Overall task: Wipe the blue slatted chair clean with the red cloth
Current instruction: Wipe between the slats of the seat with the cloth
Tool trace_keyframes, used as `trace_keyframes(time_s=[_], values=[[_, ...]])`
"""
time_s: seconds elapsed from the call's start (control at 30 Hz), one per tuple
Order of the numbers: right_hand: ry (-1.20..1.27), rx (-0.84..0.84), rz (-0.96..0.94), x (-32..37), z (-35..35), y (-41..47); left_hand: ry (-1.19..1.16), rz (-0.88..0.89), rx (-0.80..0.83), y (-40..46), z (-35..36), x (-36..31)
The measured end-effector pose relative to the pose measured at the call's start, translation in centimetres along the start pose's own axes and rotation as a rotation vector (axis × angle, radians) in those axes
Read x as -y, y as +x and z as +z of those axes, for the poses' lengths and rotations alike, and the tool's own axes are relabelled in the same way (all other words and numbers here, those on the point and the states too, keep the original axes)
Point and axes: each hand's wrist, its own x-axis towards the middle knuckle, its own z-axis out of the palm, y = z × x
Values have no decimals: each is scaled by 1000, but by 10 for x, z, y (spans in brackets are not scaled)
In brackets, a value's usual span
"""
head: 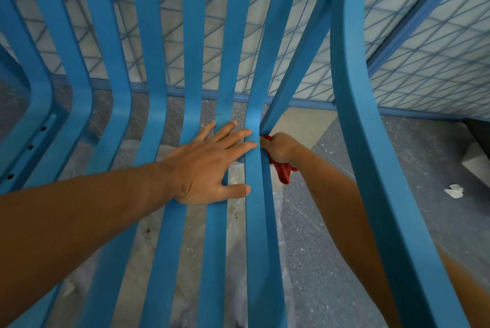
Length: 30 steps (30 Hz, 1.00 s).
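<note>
The blue slatted chair [164, 43] fills the view, its slats curving from the backrest down into the seat. My left hand [209, 165] lies flat on the seat slats with fingers spread, holding nothing. My right hand [278, 148] reaches between the outer slat and the side frame, beside the bend of the seat. It is shut on the red cloth [282, 172], which is pressed against the side of a slat and hangs down below the hand. Part of the cloth is hidden behind the slat.
A blue wire-mesh panel [413, 43] stands behind the chair. Speckled grey floor [331, 221] shows between the slats, with clear plastic sheeting [236, 181] under the seat. A crumpled white scrap [454, 191] lies on the floor at right, near a dark box [478, 139].
</note>
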Motion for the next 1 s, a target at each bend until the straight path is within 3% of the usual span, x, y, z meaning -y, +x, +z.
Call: trace_keyframes(time_s=[0.17,0.3,0.4,0.63,0.8,1.0], values=[[-128,-71,-55,3,-12,-1,-4,0,-5,0,2,2],[-74,-265,-79,-9,-32,-28,-4,5,-5,0,1,2],[27,-252,-78,-26,-64,-64,-14,-2,-47,-3,0,-1],[-145,-509,-74,-6,-130,-218,-133,-234,-226,-53,-9,-44],[-62,-655,-221,15,-143,-326,-342,-193,-434,-120,-33,-92],[-10,-661,-443,56,-111,-421,-495,-115,-494,-200,-88,-153]])
